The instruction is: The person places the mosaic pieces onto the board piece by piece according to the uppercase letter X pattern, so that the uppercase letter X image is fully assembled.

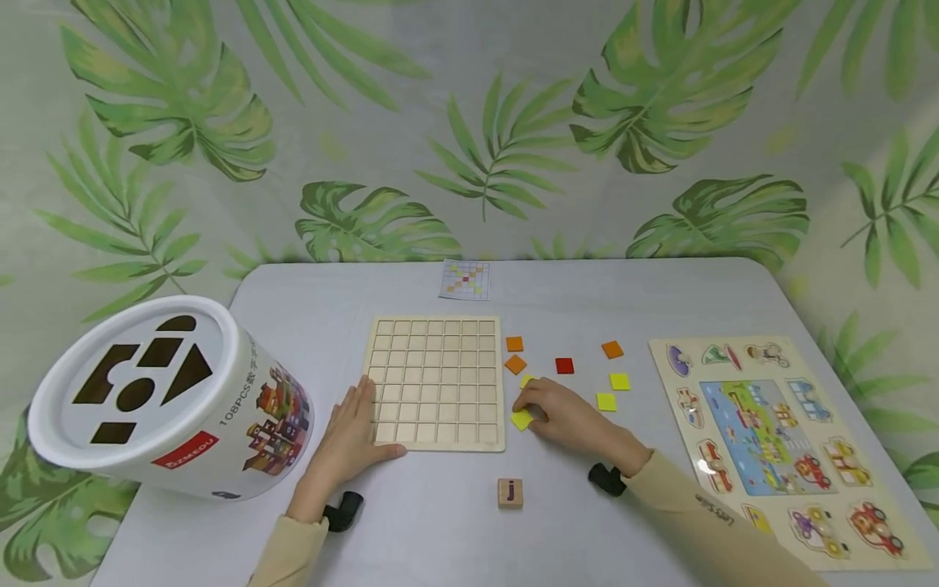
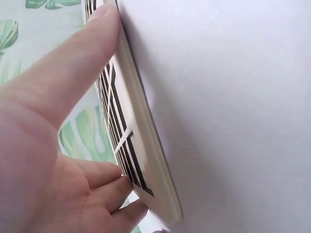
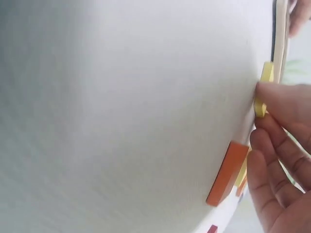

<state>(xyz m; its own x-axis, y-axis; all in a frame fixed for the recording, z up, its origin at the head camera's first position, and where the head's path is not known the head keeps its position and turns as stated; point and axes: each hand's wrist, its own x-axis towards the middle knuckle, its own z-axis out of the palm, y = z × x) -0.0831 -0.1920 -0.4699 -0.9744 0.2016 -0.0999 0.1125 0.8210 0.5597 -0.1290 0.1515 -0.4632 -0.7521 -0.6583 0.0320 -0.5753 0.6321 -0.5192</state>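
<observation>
A small yellow tile (image 1: pixel 522 419) is pinched by the right hand (image 1: pixel 561 417), thumb & fingers closed on it. The tile is held just off the right edge of the wooden grid board (image 1: pixel 436 383), near the board's lower right corner, very low over the table; whether it touches cannot be told. The tile is square, so no long side is seen; it is turned a bit, corners not lined up w/ the board. The left hand (image 1: pixel 350 436) is laid flat on the board's lower left corner, fingers straight, nothing gripped. The board is lying flat, sides in line w/ the table edges. Everything is set on a pale grey table (image 1: pixel 440 530), w/ a green leaf cloth behind. Loose tiles counted right of the board: 3 orange, 1 red, 3 more yellow, one half hidden. Also seen: 1 white bucket (image 1: pixel 172 399) on its side at left, 1 letter block (image 1: pixel 509 492), 1 pattern card (image 1: pixel 465 280), 1 picture puzzle (image 1: pixel 778 440) at right.
</observation>
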